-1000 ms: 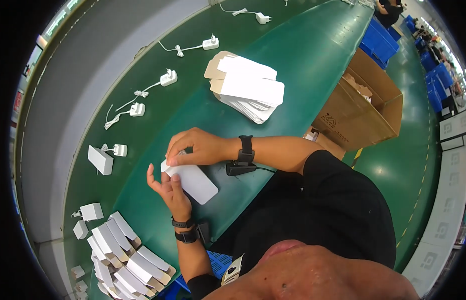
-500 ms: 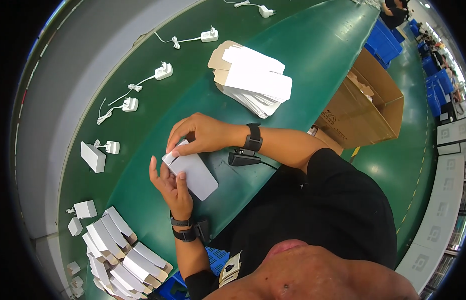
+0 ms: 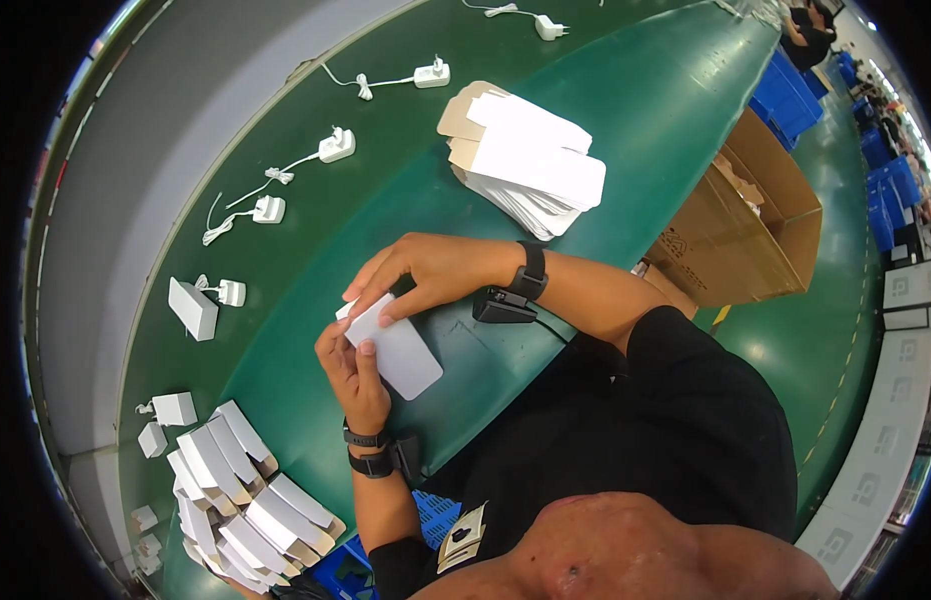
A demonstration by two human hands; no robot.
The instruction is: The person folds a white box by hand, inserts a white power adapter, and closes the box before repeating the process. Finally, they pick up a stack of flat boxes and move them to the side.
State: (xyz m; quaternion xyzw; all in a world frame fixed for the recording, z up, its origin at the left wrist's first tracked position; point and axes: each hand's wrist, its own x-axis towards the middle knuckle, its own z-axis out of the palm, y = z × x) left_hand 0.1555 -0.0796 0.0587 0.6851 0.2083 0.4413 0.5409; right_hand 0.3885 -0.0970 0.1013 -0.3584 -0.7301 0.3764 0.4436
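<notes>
Head view: L hand and R hand are clamping the white box at its upper-L end, thumbs pressing its face, lower-R end sticking out over the green table. Fingers are partly hiding that end, so contact underneath's hard to make out. Vs 0.5 s ago, L fingers are curling closer, R thumb's lying further along the face.

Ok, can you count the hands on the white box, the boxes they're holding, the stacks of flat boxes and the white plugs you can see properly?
Hands: 2, left hand and right hand
Held white carton: 1
Stack of flat cartons: 1
White plug adapters: 5
Total: 9
Hidden or cut-off adapters aren't counted.
</notes>
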